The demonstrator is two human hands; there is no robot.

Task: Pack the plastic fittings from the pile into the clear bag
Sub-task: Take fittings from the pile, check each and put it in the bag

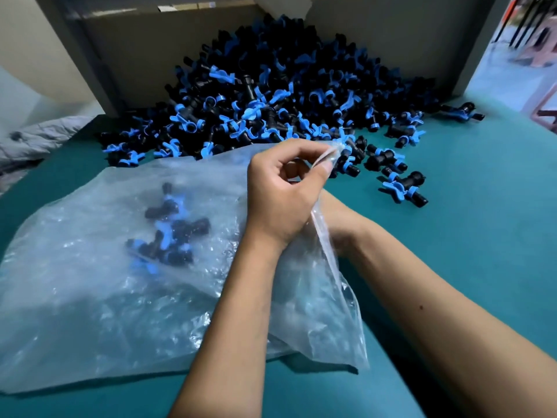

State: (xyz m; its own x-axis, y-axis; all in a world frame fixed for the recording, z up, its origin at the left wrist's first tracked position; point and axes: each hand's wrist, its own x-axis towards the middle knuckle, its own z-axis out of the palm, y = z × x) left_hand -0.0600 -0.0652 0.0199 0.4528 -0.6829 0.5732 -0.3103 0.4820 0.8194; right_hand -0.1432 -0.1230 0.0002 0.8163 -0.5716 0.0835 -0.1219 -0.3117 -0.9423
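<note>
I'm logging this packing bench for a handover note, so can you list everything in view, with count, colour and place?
pile of fittings: too many to count, black with blue handles, heaped at the table's far side against the cardboard.
loose fittings: a few, black and blue, right of the pile.
fittings in the bag: a small cluster, count unclear, black and blue.
clear bag: one, transparent, lying on the table's near left.
table: one, teal.
cardboard wall: brown, behind the pile.
grey cloth: one, far left.
left hand: pinches the bag's rim.
right hand: inside the bag mouth, mostly hidden.
</note>
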